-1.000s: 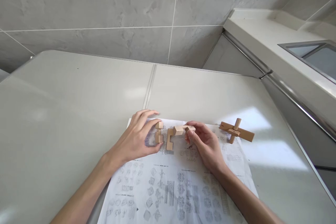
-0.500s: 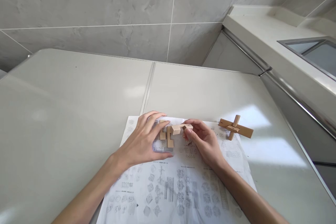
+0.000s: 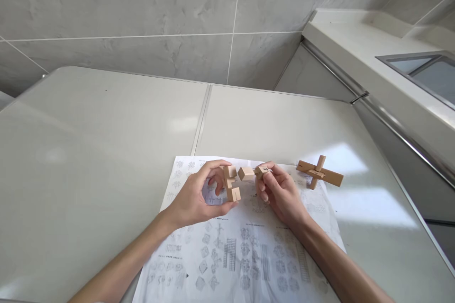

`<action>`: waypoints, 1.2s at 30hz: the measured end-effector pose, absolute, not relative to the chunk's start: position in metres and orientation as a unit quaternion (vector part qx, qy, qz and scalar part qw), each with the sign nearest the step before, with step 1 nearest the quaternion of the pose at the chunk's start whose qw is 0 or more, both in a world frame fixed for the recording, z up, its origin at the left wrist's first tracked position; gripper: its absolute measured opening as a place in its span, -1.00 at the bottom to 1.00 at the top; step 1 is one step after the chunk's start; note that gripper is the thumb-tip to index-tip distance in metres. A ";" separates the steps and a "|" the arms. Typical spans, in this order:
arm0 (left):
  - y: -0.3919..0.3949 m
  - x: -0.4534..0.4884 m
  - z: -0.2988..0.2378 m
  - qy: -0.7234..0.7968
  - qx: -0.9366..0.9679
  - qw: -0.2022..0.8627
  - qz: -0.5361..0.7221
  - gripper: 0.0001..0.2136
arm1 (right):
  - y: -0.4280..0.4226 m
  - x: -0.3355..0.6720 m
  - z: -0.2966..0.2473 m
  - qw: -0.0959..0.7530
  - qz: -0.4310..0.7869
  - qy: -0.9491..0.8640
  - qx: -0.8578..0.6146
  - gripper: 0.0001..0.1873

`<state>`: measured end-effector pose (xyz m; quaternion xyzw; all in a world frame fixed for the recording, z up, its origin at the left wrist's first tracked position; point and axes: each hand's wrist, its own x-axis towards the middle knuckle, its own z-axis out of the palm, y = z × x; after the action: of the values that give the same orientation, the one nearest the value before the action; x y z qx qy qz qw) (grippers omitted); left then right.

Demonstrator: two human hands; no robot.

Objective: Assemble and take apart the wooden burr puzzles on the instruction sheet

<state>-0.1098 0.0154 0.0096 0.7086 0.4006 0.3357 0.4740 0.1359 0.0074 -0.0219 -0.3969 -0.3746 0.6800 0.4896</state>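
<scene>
Currently holding a notched wooden block (image 3: 229,182) in the left hand (image 3: 199,196), spanning it with the thumb at its near end and a finger at its far end, curling another finger in behind, and so half closing that hand around it. Gripping a second wooden block (image 3: 246,173) in the right hand (image 3: 282,196), pinching its right end between thumb and fingers and covering part of it, folding the lower fingers loosely beneath. Pointing the second block's bare left end at the notched block, just beside it. Working over the far part of a printed sheet (image 3: 194,255), blocking some of its small diagrams with hands and forearms (image 3: 122,260). Seeing a cross-shaped wooden assembly (image 3: 319,173) standing beyond the right hand, near the sheet's far right corner and apart from the fingers; being unable to tell paper from table under its foot. Having a pale table (image 3: 124,142) underneath, showing a seam (image 3: 202,118) and bright light patches (image 3: 375,210) to the right. Facing a grey tiled wall (image 3: 124,4) beyond, and a pale counter (image 3: 350,38) at far right.
</scene>
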 end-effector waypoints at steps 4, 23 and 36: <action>0.014 -0.107 0.005 0.403 0.700 0.492 0.325 -0.38 | 0.004 0.132 -0.017 0.444 0.721 -0.409 -0.341 -0.70; 0.012 -0.104 -0.008 0.296 0.874 0.157 0.353 -0.65 | -0.018 0.115 -0.001 0.401 0.636 -0.472 -0.461 -0.58; 0.002 -0.100 0.002 0.313 0.752 0.459 0.355 -0.79 | -0.016 0.117 -0.005 0.408 0.653 -0.480 -0.421 -0.67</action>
<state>-0.1005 0.0023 0.0016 0.7522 0.3129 0.3545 0.4588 0.1167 -0.0157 -0.0049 -0.4213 -0.4797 0.6526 0.4081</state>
